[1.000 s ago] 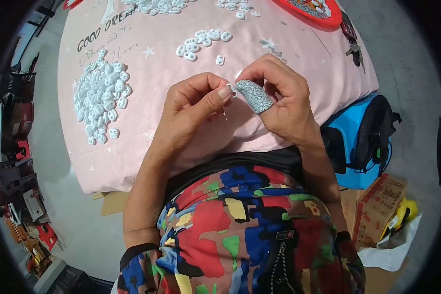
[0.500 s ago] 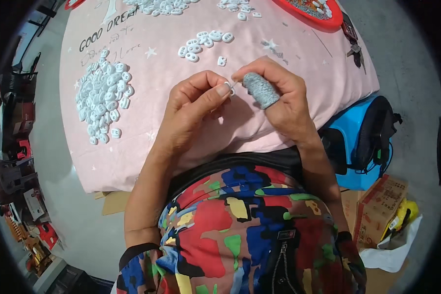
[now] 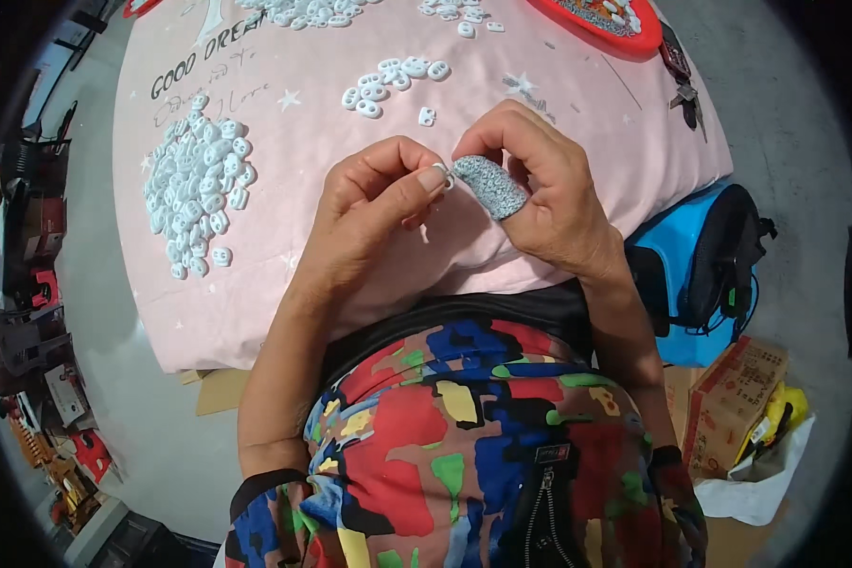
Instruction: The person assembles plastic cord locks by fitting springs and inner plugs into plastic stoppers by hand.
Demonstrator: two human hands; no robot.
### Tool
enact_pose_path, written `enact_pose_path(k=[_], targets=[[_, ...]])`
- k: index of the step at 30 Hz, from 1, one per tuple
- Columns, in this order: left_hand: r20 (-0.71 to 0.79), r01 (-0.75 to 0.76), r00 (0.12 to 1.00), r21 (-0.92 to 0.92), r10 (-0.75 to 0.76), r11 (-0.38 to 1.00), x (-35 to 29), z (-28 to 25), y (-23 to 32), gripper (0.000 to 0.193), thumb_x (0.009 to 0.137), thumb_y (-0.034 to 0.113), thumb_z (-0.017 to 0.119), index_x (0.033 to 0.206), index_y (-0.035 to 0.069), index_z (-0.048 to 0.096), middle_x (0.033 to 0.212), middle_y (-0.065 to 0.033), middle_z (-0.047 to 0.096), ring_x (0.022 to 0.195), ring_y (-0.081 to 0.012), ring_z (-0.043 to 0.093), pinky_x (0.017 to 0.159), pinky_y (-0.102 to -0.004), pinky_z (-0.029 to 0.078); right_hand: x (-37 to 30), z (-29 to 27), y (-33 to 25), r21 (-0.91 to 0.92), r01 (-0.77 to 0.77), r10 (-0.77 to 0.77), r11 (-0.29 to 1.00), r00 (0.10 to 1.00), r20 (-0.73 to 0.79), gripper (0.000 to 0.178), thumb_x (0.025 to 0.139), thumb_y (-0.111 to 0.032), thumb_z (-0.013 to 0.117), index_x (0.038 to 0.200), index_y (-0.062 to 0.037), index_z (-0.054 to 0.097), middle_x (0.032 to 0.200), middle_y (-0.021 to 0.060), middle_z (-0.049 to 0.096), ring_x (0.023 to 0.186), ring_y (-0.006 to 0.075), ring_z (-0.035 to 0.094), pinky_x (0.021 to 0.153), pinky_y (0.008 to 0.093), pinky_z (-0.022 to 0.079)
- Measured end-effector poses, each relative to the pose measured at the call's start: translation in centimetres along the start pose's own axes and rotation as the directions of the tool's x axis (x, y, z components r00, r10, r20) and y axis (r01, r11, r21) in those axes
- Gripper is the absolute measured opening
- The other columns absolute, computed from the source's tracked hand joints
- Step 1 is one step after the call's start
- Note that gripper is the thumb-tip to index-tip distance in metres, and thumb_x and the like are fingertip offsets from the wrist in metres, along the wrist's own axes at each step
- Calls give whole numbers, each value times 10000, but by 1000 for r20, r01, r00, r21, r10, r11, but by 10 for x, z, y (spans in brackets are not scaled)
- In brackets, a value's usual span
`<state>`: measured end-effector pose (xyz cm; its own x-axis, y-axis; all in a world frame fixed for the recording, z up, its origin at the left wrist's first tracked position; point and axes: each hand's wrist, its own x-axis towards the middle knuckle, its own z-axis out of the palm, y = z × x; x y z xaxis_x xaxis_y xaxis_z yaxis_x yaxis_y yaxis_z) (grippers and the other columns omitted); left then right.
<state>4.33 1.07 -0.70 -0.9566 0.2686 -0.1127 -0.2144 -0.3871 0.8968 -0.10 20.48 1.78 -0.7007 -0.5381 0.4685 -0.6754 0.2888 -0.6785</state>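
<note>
My left hand (image 3: 369, 204) pinches a small white plastic piece with holes (image 3: 444, 176) between thumb and forefinger, above the pink cloth. A short pale strand hangs below that hand. Close on the right is my right hand (image 3: 559, 180), its thumb covered by a grey knitted sleeve (image 3: 490, 186). Its forefinger curls over to meet the tip of the sleeve beside the white piece. Whatever these fingertips hold is too small to make out. Beyond the hands lie a single white piece (image 3: 427, 116) and a small cluster of white two-hole pieces (image 3: 388, 80).
A large heap of white pieces (image 3: 199, 180) lies on the left of the pink cloth (image 3: 227, 322), with another heap (image 3: 308, 9) at the far edge. A red tray (image 3: 634, 43) and keys (image 3: 688, 102) are far right. A blue bag (image 3: 701, 275) and cardboard box (image 3: 736, 407) stand beside the table.
My right hand has turned, so the sleeved thumb tips leftward and its end is now close to the white piece. My left hand keeps its pinch almost in place.
</note>
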Motion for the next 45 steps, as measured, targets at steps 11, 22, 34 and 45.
enact_pose_path(k=[11, 22, 34, 45], targets=[[-15, 26, 1000, -15, -26, 1000, -3, 3, 2, 123, 909, 173, 652, 916, 53, 624, 809, 38, 594, 709, -39, 508, 641, -187, 418, -8, 12, 2, 201, -118, 119, 972, 993, 8, 133, 853, -74, 647, 960, -18, 592, 885, 31, 545, 788, 102, 556, 624, 204, 467], [-30, -22, 999, 57, 24, 998, 0, 5, 1, 120, 907, 167, 652, 897, 50, 625, 760, 53, 566, 671, -27, 483, 601, -173, 382, -9, 0, -1, 181, -150, 141, 972, 988, 62, 131, 861, -34, 629, 990, -11, 622, 905, 17, 587, 754, 62, 540, 601, 206, 429], [-266, -77, 959, 91, 99, 993, 6, -4, 7, 123, 925, 183, 633, 915, 60, 630, 744, 56, 565, 612, -9, 440, 544, -158, 339, -147, -96, 2, -290, -419, 510, 860, 705, 493, 78, 720, -34, 569, 769, 26, 565, 625, 174, 488, 510, 244, 446, 513, 352, 380], [-298, -53, 952, 67, 71, 996, 5, -6, 5, 127, 935, 182, 625, 889, 66, 608, 737, 43, 556, 603, -21, 459, 534, -163, 334, -189, -46, 132, -491, -457, 523, 741, 852, -3, 548, 895, -232, 548, 1374, -14, 395, 1405, 199, 415, 1308, 339, 397, 1091, 408, 301]])
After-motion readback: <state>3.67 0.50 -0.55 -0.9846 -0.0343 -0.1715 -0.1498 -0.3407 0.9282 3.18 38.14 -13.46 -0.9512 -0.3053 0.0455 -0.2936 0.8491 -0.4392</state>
